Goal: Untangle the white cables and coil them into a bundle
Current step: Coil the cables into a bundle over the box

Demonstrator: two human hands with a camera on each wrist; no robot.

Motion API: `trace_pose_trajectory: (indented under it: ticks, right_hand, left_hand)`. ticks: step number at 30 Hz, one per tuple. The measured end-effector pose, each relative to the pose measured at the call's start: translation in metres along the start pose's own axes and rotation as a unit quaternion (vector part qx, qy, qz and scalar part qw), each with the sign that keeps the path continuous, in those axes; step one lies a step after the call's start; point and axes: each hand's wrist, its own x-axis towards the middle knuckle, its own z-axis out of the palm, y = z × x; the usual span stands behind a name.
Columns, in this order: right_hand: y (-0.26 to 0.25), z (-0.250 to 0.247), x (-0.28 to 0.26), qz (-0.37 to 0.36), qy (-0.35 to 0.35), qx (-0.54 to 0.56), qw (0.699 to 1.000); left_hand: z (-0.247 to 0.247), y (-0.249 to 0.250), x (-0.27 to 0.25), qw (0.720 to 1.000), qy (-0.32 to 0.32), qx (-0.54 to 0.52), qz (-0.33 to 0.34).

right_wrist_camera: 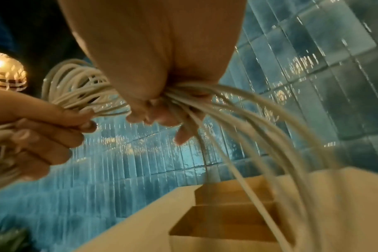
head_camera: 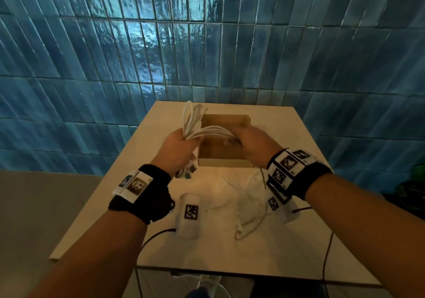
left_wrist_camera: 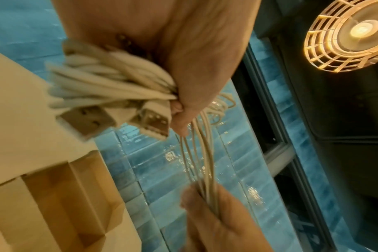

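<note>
Above open cardboard box [head_camera: 224, 152], both hands up holding white cables [head_camera: 208, 132]. Left hand [head_camera: 178, 147] at 9 o'clock of box, fingers curled tight round bunched loops, USB plugs [left_wrist_camera: 119, 119] poking out below fist. Right hand [head_camera: 249, 142] at 3 o'clock, fingers pinching same strands stretched across between hands. More thin white wires [head_camera: 247, 196] loose on table [head_camera: 287, 132] at 6 o'clock of box, kinda messy tbh.
</note>
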Motion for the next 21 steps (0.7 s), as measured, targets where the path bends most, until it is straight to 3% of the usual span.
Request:
trace_pose_trajectory:
  ticks: [7, 11, 13, 17, 21]
  right_hand:
    - [0.003, -0.025, -0.017, -0.075, 0.017, -0.091, 0.993]
    - [-0.008, -0.036, -0.019, -0.101, -0.017, -0.161, 0.982]
    - [-0.009, -0.037, -0.021, -0.101, -0.014, -0.149, 0.983]
    - [-0.002, -0.03, -0.022, -0.026, 0.003, -0.069, 0.997]
    - [-0.009, -0.008, -0.022, -0.028, 0.025, 0.016, 0.999]
  left_hand:
    - [-0.003, -0.018, 0.003, 0.993, -0.062, 0.098, -0.014]
    - [0.003, -0.026, 0.006, 0.983, -0.065, 0.167, -0.033]
    - [0.005, -0.026, 0.005, 0.983, -0.065, 0.17, -0.039]
    - [0.012, -0.017, -0.001, 0.983, -0.083, 0.161, -0.018]
    - [0.027, -0.005, -0.005, 0.983, -0.096, 0.158, -0.005]
